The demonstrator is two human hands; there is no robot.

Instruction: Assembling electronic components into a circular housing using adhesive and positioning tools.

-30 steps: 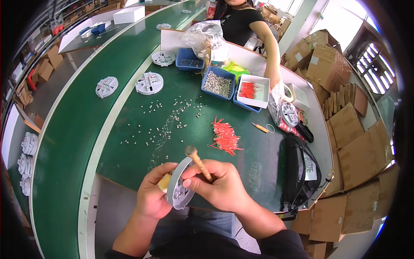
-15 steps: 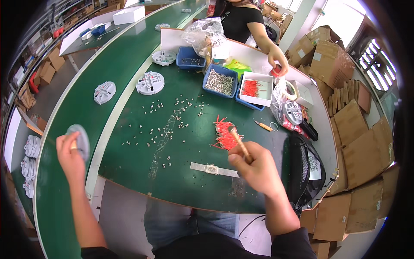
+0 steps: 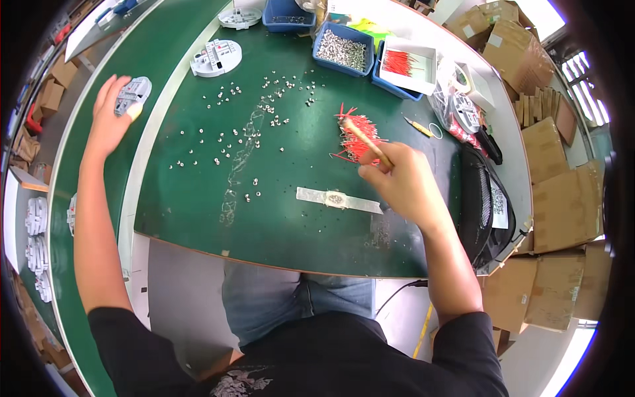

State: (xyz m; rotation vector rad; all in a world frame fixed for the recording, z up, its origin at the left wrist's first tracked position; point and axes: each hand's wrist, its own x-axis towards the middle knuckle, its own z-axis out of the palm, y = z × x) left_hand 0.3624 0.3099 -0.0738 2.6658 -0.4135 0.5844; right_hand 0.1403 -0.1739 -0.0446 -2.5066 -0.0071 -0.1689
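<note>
Out on the green belt at the left, my left hand (image 3: pixel 109 119) grips a round grey-white plastic housing (image 3: pixel 132 96) by its edges, fingers on one side and thumb on the other. A yellow cover sits on the thumb tip. My right hand (image 3: pixel 400 175) is closed around a slim wooden-handled tool (image 3: pixel 364 140), whose kind I cannot make out. Its far end slants over a pile of red wires (image 3: pixel 357 132) on the green table. Below the pile lies a strip of pale tape (image 3: pixel 354 204) with a small oval patch of dark bits.
Small metal parts (image 3: pixel 225 152) lie scattered across the table (image 3: pixel 264 235). Blue bins (image 3: pixel 337 67) and a white box (image 3: pixel 423 83) of red wires stand at the back. An orange-handled tool (image 3: pixel 418 128) and a black mesh bag (image 3: pixel 477 205) lie right. Another housing (image 3: pixel 218 58) sits at back left.
My left hand has let go of one housing, now partly behind my forearm, and reached farther out to another. My right hand keeps the wooden-handled tool by the wires. The view has tilted down.
</note>
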